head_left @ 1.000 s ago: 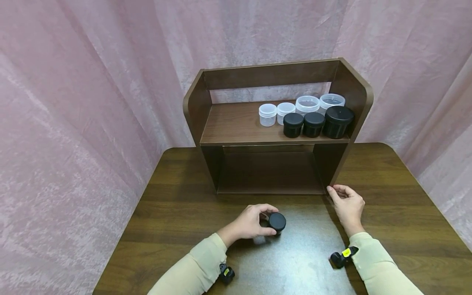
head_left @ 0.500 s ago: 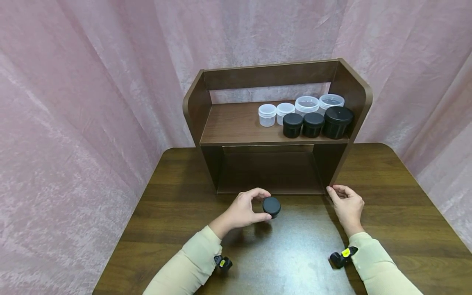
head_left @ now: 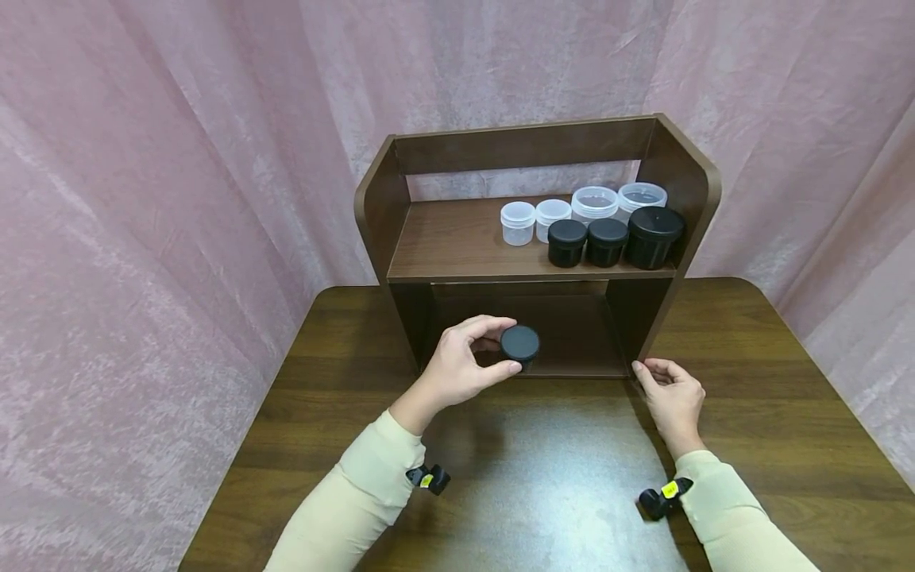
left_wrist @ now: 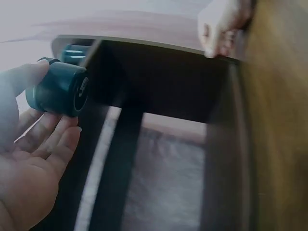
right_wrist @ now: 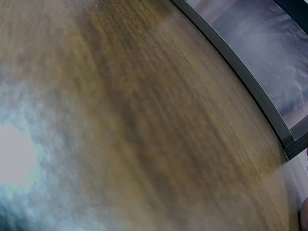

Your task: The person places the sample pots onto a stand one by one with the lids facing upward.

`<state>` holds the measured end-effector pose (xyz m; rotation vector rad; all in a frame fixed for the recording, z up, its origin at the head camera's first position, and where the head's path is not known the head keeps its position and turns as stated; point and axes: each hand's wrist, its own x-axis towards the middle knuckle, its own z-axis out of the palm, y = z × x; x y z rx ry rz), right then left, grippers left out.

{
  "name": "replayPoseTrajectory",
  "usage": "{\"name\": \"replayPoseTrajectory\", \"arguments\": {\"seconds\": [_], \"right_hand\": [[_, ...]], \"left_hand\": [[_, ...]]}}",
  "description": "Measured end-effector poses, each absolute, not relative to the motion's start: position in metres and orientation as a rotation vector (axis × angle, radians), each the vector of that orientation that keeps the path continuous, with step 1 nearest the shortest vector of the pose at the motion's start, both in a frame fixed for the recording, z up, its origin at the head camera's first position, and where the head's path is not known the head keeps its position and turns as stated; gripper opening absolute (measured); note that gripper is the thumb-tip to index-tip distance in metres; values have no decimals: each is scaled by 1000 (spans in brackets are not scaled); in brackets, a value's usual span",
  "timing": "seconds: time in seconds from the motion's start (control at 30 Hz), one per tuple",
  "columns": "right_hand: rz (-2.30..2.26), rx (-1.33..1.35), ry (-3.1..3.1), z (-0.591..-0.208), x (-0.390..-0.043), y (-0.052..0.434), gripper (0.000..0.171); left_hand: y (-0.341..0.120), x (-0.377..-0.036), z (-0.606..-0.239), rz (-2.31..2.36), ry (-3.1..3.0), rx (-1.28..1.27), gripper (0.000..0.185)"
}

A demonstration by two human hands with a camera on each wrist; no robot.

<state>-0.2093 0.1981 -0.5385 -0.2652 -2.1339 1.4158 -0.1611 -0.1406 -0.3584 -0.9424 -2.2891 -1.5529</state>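
Observation:
My left hand pinches a small black jar between thumb and fingers, lifted above the table in front of the shelf unit's lower opening. The left wrist view shows the same black jar held at the fingertips of my left hand. My right hand rests on the table, its fingertips touching the lower right corner of the brown wooden shelf unit. On the upper shelf at the right stand three black jars in front and several clear plastic jars behind.
The dark wooden table carries the shelf unit at its back edge. Pink curtains hang all around. The left half of the upper shelf and the lower compartment hold nothing. The right wrist view shows only table surface.
My left hand has lifted the black jar off the table and carried it up and away from me, toward the shelf unit. The right hand has stayed in place.

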Motion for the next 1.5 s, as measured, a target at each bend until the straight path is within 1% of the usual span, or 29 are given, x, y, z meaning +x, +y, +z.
{"name": "replayPoseTrajectory", "arguments": {"seconds": [0.1, 0.33, 0.77, 0.97, 1.23, 1.5], "right_hand": [[1417, -264, -2131, -538, -209, 198, 24], [1400, -269, -2151, -540, -209, 199, 24], [1408, -253, -2140, -540, -211, 197, 24], [1391, -259, -2151, -540, -212, 196, 23], [1396, -277, -2159, -540, -211, 196, 24], [1409, -287, -2147, -540, -210, 198, 24]], "left_hand": [[-139, -162, -336, -1521, -2236, -953, 48], [-140, -195, -322, -1464, -2201, -870, 51], [-133, -240, -290, -1480, -2294, -603, 48], [-127, -252, -284, -1432, -2393, -514, 50], [-120, -258, -289, -1525, -2376, -443, 48], [-116, -258, -293, -1561, -2332, -448, 44]]}}
